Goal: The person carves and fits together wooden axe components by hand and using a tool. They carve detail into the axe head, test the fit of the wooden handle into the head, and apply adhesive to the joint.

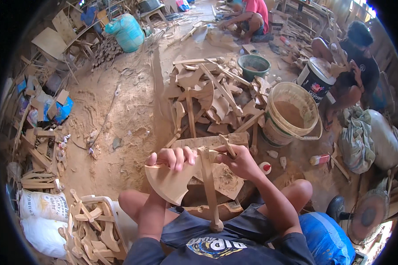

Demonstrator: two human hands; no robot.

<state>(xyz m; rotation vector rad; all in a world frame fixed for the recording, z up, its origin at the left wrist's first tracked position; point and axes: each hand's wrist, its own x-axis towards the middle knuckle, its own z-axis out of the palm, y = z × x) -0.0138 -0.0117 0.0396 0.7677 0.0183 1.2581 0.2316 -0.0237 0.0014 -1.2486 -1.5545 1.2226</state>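
A pale wooden toy axe (169, 180) is held over my lap, its curved blade to the left and its long handle (210, 190) running down toward me to a knobbed end. My left hand (174, 158) grips the blade's upper edge, fingers folded over it. At the axe head's right side, my right hand (239, 161) is closed around a short thin wooden stick (227, 145). The stick's lower end is hidden by the fingers. Beneath the hands is a dusty wooden work board (227, 181).
Ahead lies a heap of cut wooden pieces (203, 97). Right of it stand a dusty bucket (274, 132), a green basin (254, 73) and small glue bottles (265, 168). A bin of wooden parts (119, 229) is near left; a fan (368, 216) stands right. Two people (362, 66) (256, 22) sit farther off.
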